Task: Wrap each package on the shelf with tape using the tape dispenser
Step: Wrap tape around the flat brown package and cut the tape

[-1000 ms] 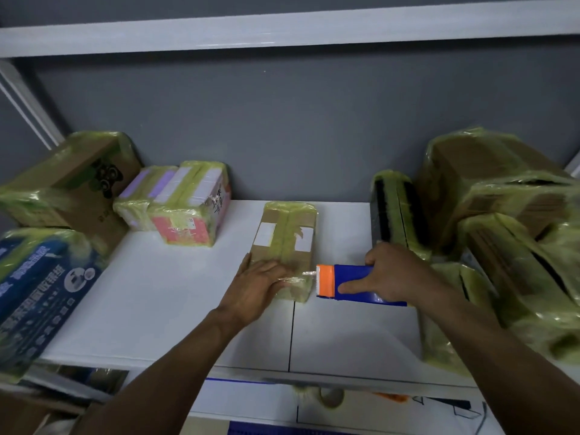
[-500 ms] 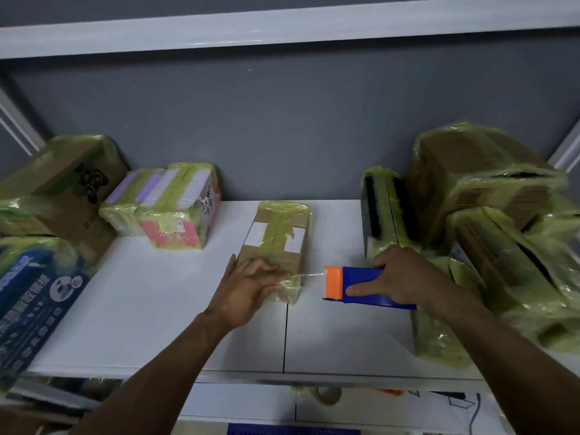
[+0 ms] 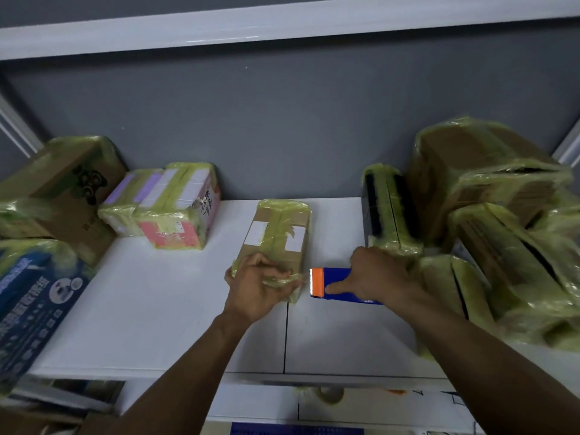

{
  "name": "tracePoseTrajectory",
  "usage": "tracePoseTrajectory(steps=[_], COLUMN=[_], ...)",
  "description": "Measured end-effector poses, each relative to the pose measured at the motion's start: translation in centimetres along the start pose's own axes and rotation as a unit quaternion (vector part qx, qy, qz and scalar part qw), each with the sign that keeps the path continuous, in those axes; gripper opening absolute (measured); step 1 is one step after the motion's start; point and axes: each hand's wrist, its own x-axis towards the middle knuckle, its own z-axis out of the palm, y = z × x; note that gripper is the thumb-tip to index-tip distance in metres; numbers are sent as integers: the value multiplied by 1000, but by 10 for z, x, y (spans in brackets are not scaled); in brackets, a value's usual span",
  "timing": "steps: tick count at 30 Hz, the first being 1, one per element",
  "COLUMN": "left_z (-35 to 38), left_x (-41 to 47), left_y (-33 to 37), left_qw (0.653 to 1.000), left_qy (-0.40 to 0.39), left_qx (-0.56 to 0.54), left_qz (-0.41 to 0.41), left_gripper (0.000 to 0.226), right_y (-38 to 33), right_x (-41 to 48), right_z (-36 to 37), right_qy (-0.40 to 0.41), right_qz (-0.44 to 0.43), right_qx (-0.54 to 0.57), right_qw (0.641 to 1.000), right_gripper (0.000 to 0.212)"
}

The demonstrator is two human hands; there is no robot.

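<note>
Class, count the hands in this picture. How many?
2. The left hand grips the near end of the middle package; the right hand holds the tape dispenser beside it.

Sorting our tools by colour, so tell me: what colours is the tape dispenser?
The tape dispenser is blue with an orange front end; the head view shows it.

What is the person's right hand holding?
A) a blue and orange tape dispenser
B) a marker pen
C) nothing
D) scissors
A: the right hand grips the blue tape dispenser with its orange front, beside the small package that the left hand holds.
</note>
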Motion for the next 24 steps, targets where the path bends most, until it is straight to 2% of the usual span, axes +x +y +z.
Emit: tracePoseTrajectory(steps=[4, 7, 11, 17, 22, 24], left_z=[1, 5, 10, 13, 8, 8], left_x=[-3, -4, -6, -4, -5, -5], left_y=[-1, 0, -3, 4, 7, 7], left_qw=[1000, 1000, 999, 998, 999, 1000], left_qy=[9, 26, 28, 39, 32, 25], left_qx=[20, 13, 28, 36, 9, 4], left_qz=[4, 9, 8, 16, -3, -7], left_gripper=[46, 49, 66, 54, 65, 60], right_y=[-11, -15, -17, -13, -17, -18], right_x=[4, 7, 7, 9, 5, 5], right_z=[7, 10, 15, 20, 31, 35], right_qy=[-19, -14, 1, 33, 58, 75], right_qz=[2, 4, 3, 3, -13, -15], right_qx=[20, 28, 33, 33, 21, 16], right_qw=[1000, 1000, 999, 999, 998, 997], right_gripper=[72, 72, 72, 69, 63, 63])
